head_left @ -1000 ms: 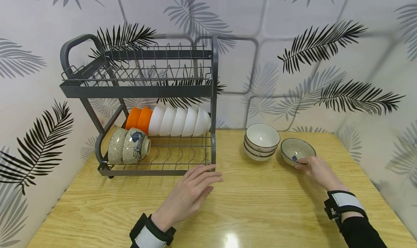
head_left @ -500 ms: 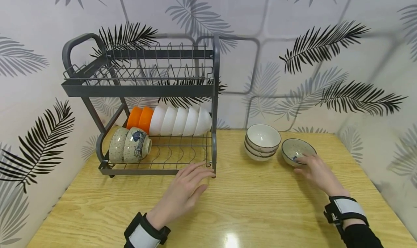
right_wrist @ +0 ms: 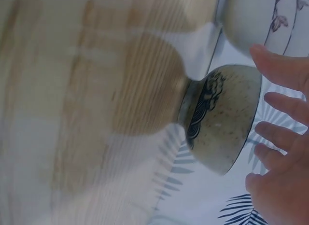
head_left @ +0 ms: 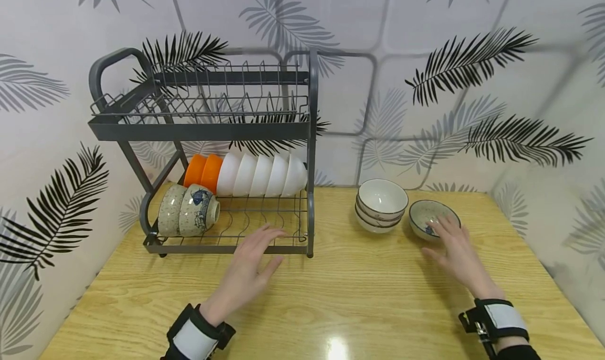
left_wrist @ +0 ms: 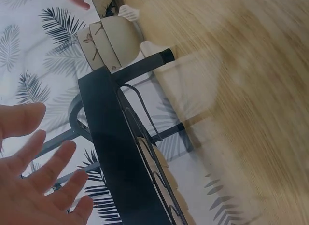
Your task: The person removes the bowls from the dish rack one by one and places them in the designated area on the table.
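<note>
Just this side of a small speckled bowl (head_left: 420, 213) with a dark blue motif hovers my right hand (head_left: 460, 260), fingers loosely spread. In the right wrist view this hand (right_wrist: 285, 128) has its fingertips near the rim of the bowl (right_wrist: 224, 123), gripping nothing; contact with the rim is hard to judge. The bowl stands upright on the table. To its left is a stack of several white-lined bowls (head_left: 382, 197). My left hand (head_left: 243, 276) hangs in front of the dish rack (head_left: 203, 133), fingers extended and holding nothing; the left wrist view shows its fingers (left_wrist: 60, 157) apart.
On the rack's lower tier, orange bowls (head_left: 203, 171) and several white bowls (head_left: 257, 176) stand on edge at the back, with two speckled bowls (head_left: 191, 210) in front at left. Wire dividers line the upper tier. A leaf-patterned wall (head_left: 387, 86) rises behind the wooden table (head_left: 359, 291).
My right hand has let go of the speckled bowl's rim and spread its fingers, while the bowl stays in place. My left hand has drawn back to the left.
</note>
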A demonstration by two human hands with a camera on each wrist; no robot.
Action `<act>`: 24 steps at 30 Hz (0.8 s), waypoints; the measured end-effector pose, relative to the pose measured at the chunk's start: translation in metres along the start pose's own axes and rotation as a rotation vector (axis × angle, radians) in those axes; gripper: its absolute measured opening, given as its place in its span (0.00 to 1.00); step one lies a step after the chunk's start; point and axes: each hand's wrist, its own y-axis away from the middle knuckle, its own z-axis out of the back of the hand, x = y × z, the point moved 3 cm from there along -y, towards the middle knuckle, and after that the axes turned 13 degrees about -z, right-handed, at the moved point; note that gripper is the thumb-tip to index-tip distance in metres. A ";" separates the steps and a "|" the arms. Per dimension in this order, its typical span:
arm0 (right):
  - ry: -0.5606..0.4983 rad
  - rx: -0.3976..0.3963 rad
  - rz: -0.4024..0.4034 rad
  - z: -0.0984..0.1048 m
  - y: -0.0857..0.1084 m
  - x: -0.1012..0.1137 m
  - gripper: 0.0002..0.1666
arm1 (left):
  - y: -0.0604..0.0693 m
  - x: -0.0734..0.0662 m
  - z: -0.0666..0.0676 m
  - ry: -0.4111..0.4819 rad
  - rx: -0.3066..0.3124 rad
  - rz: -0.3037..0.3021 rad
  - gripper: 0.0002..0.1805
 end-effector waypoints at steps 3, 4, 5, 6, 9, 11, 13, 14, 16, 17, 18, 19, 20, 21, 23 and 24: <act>-0.019 0.000 0.005 -0.001 0.004 0.005 0.39 | 0.001 0.005 0.003 0.004 0.006 0.036 0.26; -0.024 0.000 0.008 -0.001 0.005 0.006 0.39 | 0.002 0.006 0.004 0.004 0.006 0.044 0.26; -0.038 0.002 0.009 -0.001 0.006 0.008 0.39 | 0.002 0.008 0.006 -0.001 0.003 0.049 0.26; -0.050 0.004 0.010 -0.001 0.008 0.009 0.39 | 0.003 0.009 0.007 -0.006 -0.003 0.050 0.27; -0.109 0.025 0.008 -0.001 0.012 0.012 0.39 | 0.004 0.013 0.013 -0.044 -0.044 0.045 0.28; -0.149 0.044 -0.001 -0.001 0.015 0.013 0.39 | 0.004 0.017 0.018 -0.068 -0.074 0.048 0.28; -0.188 0.064 -0.011 0.000 0.018 0.014 0.38 | 0.004 0.020 0.023 -0.080 -0.102 0.062 0.28; -0.202 0.075 -0.018 0.000 0.019 0.015 0.38 | 0.004 0.022 0.026 -0.081 -0.113 0.074 0.28; -0.231 0.094 -0.033 0.001 0.021 0.017 0.38 | 0.004 0.025 0.031 -0.076 -0.128 0.098 0.29; -0.244 0.100 -0.037 0.002 0.022 0.018 0.37 | 0.004 0.027 0.033 -0.079 -0.134 0.108 0.29; -0.256 0.102 -0.038 0.003 0.023 0.019 0.37 | 0.004 0.028 0.035 -0.078 -0.140 0.118 0.30; -0.270 0.107 -0.040 0.003 0.023 0.019 0.37 | 0.005 0.029 0.038 -0.079 -0.148 0.129 0.30; -0.281 0.111 -0.042 0.003 0.024 0.020 0.37 | 0.005 0.031 0.040 -0.082 -0.153 0.138 0.30; -0.295 0.115 -0.042 0.003 0.025 0.020 0.37 | 0.005 0.032 0.042 -0.087 -0.161 0.144 0.30; -0.317 0.117 -0.041 0.003 0.027 0.020 0.37 | 0.006 0.034 0.046 -0.099 -0.178 0.154 0.29; -0.329 0.120 -0.042 0.003 0.028 0.020 0.37 | 0.006 0.036 0.048 -0.103 -0.187 0.160 0.29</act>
